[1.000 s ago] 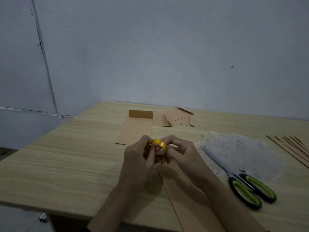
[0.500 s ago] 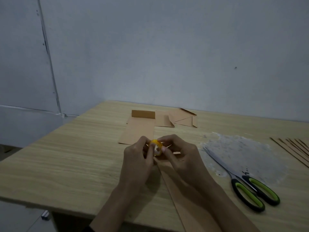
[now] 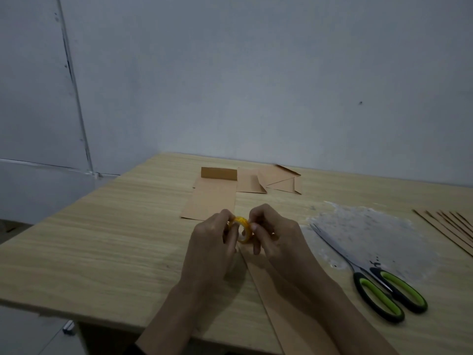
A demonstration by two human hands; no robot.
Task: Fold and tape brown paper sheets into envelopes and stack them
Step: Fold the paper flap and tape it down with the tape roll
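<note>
A small yellow tape roll (image 3: 242, 228) is held above the wooden table (image 3: 102, 252) between both hands. My left hand (image 3: 213, 242) grips its left side, and my right hand (image 3: 275, 235) pinches its right rim with thumb and fingertips. Under my wrists a long brown paper sheet (image 3: 279, 308) lies slantwise toward the near edge. A folded brown sheet with its top flap turned up (image 3: 212, 198) lies just beyond my hands. More folded brown pieces (image 3: 271, 181) lie at the back.
Green-and-black scissors (image 3: 378, 285) lie to the right, blades pointing toward my hands, on a whitish patch (image 3: 378, 226) of the tabletop. A fan of brown sheets (image 3: 450, 226) sits at the far right edge. A grey wall stands behind the table.
The roll has been turned between my fingers, and its open ring now faces more toward me. Both hands stay in the same spot above the sheet.
</note>
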